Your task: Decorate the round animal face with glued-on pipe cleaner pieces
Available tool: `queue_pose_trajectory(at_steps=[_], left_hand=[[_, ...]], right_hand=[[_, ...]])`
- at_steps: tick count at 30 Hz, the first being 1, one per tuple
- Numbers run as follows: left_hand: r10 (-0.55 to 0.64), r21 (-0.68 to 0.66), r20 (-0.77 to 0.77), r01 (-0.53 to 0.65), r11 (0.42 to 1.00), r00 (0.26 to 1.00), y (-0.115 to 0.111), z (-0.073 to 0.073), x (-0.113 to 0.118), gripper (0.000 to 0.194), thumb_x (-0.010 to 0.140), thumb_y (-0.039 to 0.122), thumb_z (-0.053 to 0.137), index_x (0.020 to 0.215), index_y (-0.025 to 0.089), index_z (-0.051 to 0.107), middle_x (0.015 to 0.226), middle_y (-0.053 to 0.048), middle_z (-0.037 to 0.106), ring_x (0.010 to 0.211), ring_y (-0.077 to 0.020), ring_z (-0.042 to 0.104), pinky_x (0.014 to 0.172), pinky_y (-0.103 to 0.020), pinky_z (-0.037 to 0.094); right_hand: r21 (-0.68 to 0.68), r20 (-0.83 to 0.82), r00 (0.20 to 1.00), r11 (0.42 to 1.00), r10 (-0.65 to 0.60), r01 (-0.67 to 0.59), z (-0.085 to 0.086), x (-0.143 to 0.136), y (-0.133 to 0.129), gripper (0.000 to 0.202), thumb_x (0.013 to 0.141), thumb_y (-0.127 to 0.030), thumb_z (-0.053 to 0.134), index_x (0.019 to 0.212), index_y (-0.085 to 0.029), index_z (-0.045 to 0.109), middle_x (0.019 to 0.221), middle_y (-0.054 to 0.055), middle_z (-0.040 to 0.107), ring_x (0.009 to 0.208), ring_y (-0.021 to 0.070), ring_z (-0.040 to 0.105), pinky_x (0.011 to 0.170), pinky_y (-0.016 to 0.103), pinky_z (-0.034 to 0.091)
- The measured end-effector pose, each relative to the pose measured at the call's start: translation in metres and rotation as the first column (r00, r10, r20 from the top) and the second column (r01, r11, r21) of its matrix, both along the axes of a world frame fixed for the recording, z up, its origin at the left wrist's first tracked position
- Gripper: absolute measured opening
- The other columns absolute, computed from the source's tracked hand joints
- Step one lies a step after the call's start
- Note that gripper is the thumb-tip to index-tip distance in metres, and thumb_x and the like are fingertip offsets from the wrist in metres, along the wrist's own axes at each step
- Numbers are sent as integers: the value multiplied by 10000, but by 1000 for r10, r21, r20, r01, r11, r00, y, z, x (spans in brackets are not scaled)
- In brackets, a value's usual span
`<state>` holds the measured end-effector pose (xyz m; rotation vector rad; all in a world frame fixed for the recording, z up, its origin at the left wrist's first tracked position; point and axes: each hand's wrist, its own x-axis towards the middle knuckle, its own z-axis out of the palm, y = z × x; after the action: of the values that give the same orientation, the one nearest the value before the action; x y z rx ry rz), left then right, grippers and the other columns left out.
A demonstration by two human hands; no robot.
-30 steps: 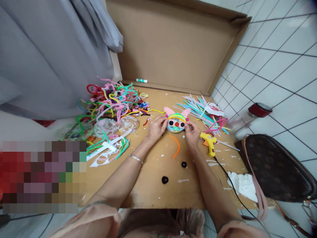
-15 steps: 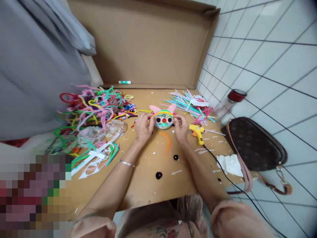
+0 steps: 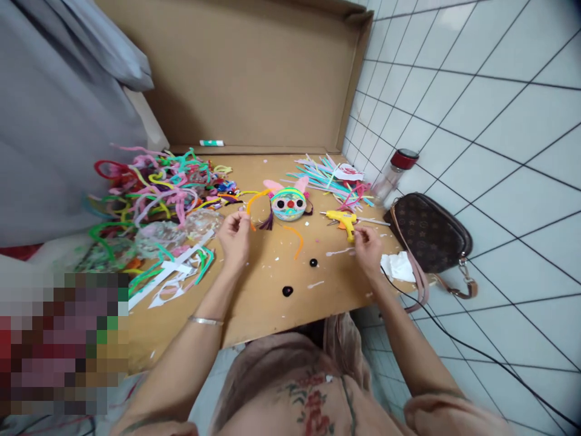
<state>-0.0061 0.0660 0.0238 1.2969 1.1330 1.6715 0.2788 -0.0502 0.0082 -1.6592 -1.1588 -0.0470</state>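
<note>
Moved away from the pink-eared craft face (image 3: 289,214) since the earlier frame, now pinching an orange pipe cleaner (image 3: 250,207) in the left hand (image 3: 235,240) and gripping the yellow glue gun (image 3: 341,217) in the right hand (image 3: 368,247), leaving the craft face unheld on the desk (image 3: 254,303), beyond and between both.

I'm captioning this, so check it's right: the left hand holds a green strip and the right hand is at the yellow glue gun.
Not quite: the strip in the left hand is orange, not green, as the head view shows. The right hand is at the yellow glue gun.
</note>
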Motion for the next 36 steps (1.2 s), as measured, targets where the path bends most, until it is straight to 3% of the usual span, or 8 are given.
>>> queue_pose_trajectory(at_steps=[6,11,16,20,26,36], left_hand=[[-61,-47,49,63,997,997,-7,-3,7,155,730,326,643,722,185,581,612,42,521,545,-84,438,553,-200,374],[-61,-66,52,65,996,997,-6,-6,10,139,711,317,620,701,185,579,610,41,516,552,-86,439,562,-201,372],[-80,-72,47,83,994,996,-6,-4,9,158,713,335,619,713,181,587,630,34,537,561,-91,460,569,-207,386],[-82,-56,43,85,995,996,-7,-2,9,112,711,291,630,709,182,605,598,41,514,556,-92,444,559,-203,373],[-99,-64,53,102,993,994,-7,-4,10,101,733,273,639,712,177,613,587,41,518,536,-87,433,537,-200,358],[-95,-94,56,100,990,994,-7,-5,10,91,738,253,642,723,169,610,602,37,543,532,-85,449,546,-205,367]], right_hand=[[-243,133,988,964,-75,106,3,32,-11,322,814,-397,505,937,-157,681,846,105,713,778,245,619,763,370,476],[-458,294,956,878,0,141,-1,28,6,429,829,-472,556,1056,-122,655,932,143,702,881,275,623,825,386,467],[-561,373,928,792,-18,241,-3,19,23,316,824,-364,586,1010,-132,693,1020,180,697,915,273,648,786,347,468],[-585,344,937,768,-58,262,-1,18,27,287,814,-344,574,953,-138,719,923,174,726,824,271,667,707,334,453],[-480,340,929,823,-145,304,4,21,33,413,869,-337,456,1088,-75,688,999,227,728,868,305,666,740,368,460],[-458,327,928,829,-179,321,1,29,55,332,896,-297,487,1086,-85,659,1042,208,689,919,291,629,792,365,436]])
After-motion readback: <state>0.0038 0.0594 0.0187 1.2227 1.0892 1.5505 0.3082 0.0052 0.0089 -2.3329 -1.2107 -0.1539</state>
